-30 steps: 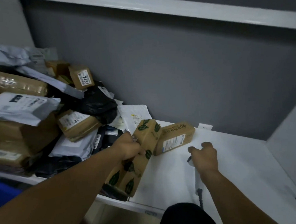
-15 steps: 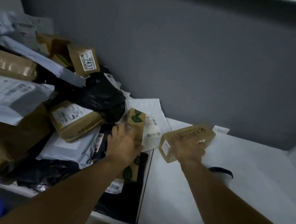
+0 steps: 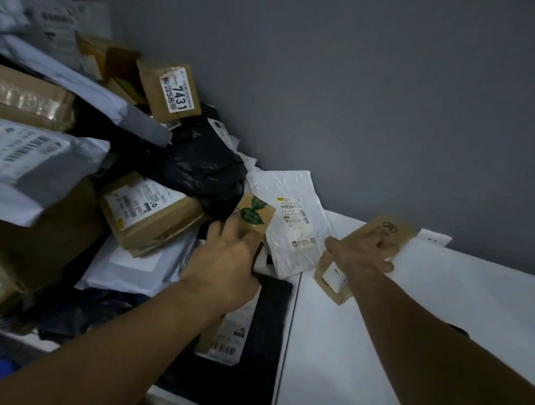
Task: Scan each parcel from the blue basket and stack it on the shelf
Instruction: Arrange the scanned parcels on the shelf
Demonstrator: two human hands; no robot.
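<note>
both hands engaged: left hand (image 3: 225, 264) closed around leaf-printed carton (image 3: 254, 213), pressed against the parcel pile (image 3: 146, 213) on the white shelf (image 3: 441, 307). right hand (image 3: 363, 255) grips plain brown carton (image 3: 380, 232), its lower end touching the shelf beside a white mailer (image 3: 293, 222)

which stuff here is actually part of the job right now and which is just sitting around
In hand now:
- left hand pressing the leaf-print box
- right hand gripping the plain brown box
- shelf

Sitting in the pile:
- box marked 7431
- black bag
- white mailer
</note>
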